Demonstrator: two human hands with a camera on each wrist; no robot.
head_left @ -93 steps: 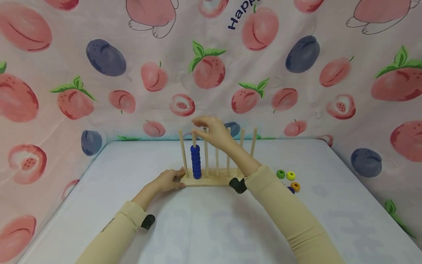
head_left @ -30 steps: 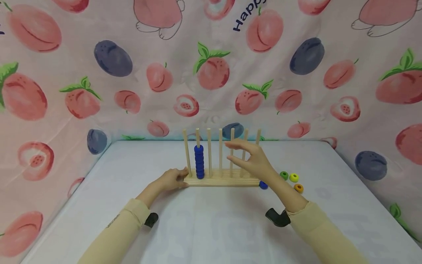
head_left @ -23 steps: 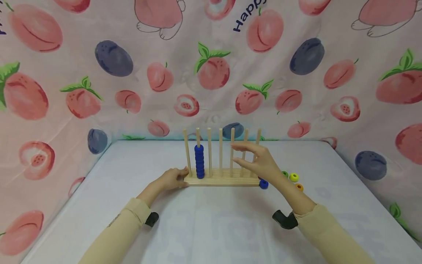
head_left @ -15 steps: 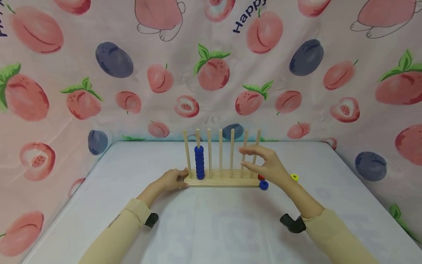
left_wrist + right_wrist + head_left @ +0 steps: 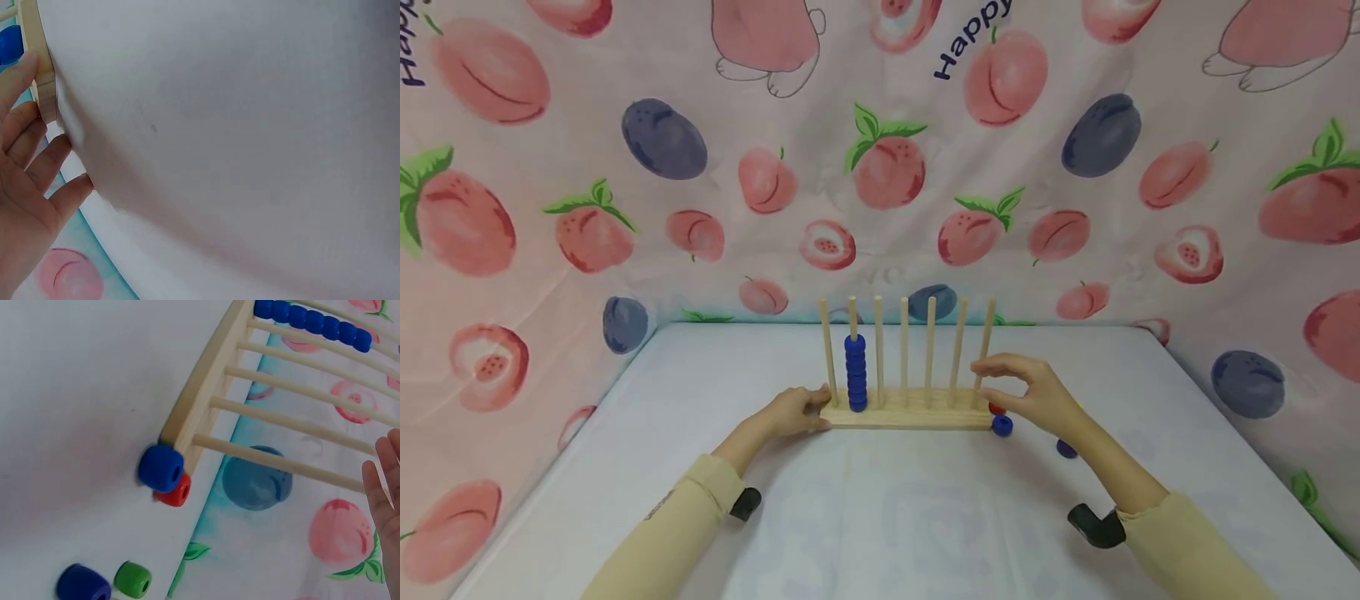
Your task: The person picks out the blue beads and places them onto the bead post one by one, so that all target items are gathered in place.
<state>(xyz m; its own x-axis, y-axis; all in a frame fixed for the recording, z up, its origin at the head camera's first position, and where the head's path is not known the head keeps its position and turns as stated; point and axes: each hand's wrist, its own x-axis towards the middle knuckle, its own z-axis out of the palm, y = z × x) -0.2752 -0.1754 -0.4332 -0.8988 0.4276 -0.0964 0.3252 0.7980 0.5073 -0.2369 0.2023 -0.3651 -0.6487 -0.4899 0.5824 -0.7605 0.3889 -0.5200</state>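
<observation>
A wooden bead rack (image 5: 917,419) with a row of upright pegs stands on the table in the head view. Several blue beads (image 5: 856,375) are stacked on its second peg from the left. My left hand (image 5: 793,411) grips the left end of the base, fingertips at the wood in the left wrist view. Near the rightmost peg hovers my right hand (image 5: 1033,392), thumb and fingers apart, holding nothing. A blue bead (image 5: 159,467) and a red bead (image 5: 175,489) lie by the base's right end, just below that hand.
Farther right on the white table (image 5: 887,517) is a dark blue bead (image 5: 1067,448), with a green bead (image 5: 132,579) beside it in the right wrist view. My right forearm covers others in the head view. A fruit-print cloth (image 5: 820,167) hangs behind.
My right hand has moved from the top of the second peg rightward and down to the rack's right end. My left hand stays at the base, and the stack is unchanged.
</observation>
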